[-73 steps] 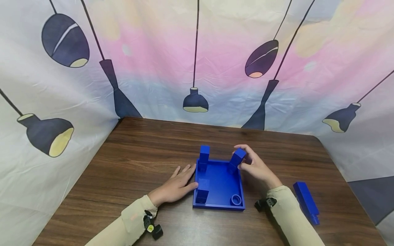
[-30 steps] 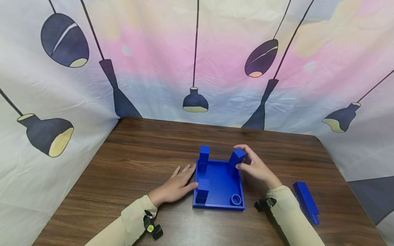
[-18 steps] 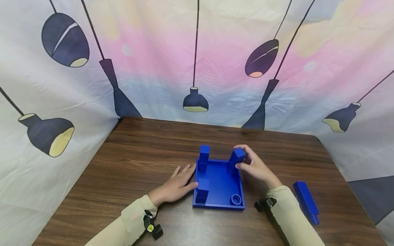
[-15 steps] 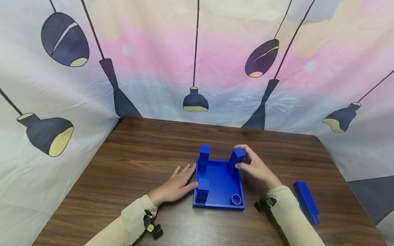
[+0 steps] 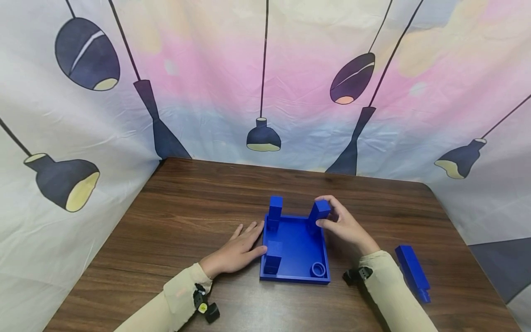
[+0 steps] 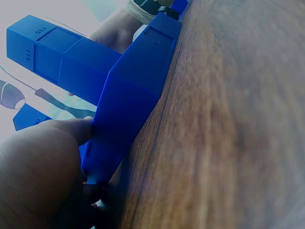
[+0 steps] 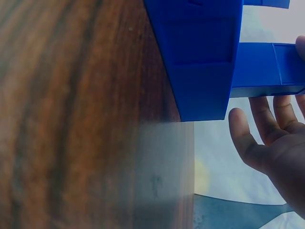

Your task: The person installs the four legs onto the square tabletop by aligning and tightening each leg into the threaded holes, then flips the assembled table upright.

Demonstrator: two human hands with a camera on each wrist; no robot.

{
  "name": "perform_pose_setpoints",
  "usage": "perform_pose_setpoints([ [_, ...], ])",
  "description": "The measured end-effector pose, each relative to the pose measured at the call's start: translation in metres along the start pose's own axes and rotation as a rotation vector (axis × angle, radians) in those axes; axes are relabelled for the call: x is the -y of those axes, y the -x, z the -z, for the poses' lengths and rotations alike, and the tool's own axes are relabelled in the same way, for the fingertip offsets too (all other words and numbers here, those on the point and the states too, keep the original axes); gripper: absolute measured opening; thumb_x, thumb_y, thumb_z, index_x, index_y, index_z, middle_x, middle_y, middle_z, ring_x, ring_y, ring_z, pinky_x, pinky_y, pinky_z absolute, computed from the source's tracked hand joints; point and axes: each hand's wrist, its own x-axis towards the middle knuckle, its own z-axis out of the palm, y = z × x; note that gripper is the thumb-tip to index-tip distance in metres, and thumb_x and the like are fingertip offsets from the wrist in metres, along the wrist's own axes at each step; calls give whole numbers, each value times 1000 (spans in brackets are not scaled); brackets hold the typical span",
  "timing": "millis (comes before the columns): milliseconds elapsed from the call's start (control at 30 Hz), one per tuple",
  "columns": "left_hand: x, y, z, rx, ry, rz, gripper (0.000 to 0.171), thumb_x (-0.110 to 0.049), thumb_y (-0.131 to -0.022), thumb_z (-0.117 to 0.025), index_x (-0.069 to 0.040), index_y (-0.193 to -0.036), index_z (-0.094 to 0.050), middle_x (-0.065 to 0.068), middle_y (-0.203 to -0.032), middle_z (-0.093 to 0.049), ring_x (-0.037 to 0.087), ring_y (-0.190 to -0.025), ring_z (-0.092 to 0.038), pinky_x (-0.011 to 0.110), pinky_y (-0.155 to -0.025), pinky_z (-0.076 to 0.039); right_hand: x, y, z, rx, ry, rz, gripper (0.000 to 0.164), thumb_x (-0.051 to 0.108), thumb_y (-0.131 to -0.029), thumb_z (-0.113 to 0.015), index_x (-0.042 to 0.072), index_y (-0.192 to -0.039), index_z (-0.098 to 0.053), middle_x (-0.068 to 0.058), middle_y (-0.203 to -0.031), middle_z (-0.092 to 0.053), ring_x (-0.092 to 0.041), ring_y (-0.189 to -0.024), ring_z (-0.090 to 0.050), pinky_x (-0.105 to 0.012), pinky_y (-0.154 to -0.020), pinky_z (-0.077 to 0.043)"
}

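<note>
A: Status, left to right?
B: Lower centre: left hand (image 5: 235, 253), fingers extended, touching the blue tray (image 5: 297, 251).
A: Right of centre?
B: The right hand (image 5: 346, 227) grips a blue post (image 5: 319, 211) at the tray's upper-right corner; full seating is difficult to confirm.
A: Lower right?
B: A loose post (image 5: 413, 271), lying on the table (image 5: 199, 198).

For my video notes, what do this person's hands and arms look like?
The left sleeve and right sleeve are cream. Each wrist carries a black camera, the left also a round yellow mark. The left hand and right hand are gloveless.
</note>
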Motion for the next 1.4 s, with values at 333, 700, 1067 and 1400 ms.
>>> perform_pose_setpoints([
  [333, 0, 1, -1, -6, 3, -3, 77, -47, -112, -46, 2, -166, -21, 17, -173, -22, 37, -161, -15, 61, -128, 2, -1, 0, -1, -3, -17, 13, 53, -3, -94, -71, -3, -141, -47, -23, -129, -59, -37, -116, -60, -49, -102, -49],
  [700, -1, 1, 0, 11, 0, 14, 78, -48, -112, -45, 0, -167, -18, 14, -174, -19, 33, -162, -12, 59, -128, 4, -1, 0, -1, 3, -21, -3, 53, -2, -95, -71, -6, -142, -45, -23, -129, -59, -38, -118, -59, -50, -101, -49],
  [1067, 0, 1, 0, 5, 1, 9, 77, -47, -113, -44, 2, -167, -19, 16, -173, -21, 36, -161, -14, 61, -128, 2, 1, 0, -1, -2, -21, -32, 50, 2, -97, -72, -4, -140, -46, -35, -141, -51, -41, -121, -59, -44, -101, -50],
  [1400, -1, 1, 0, 4, -2, 3, 77, -46, -113, -45, 2, -167, -19, 17, -173, -21, 36, -161, -14, 61, -128, 3, 1, 1, -1, 30, -58, -1, 61, -7, -93, -69, 0, -147, -42, -36, -139, -51, -38, -113, -64, -32, -90, -56],
])
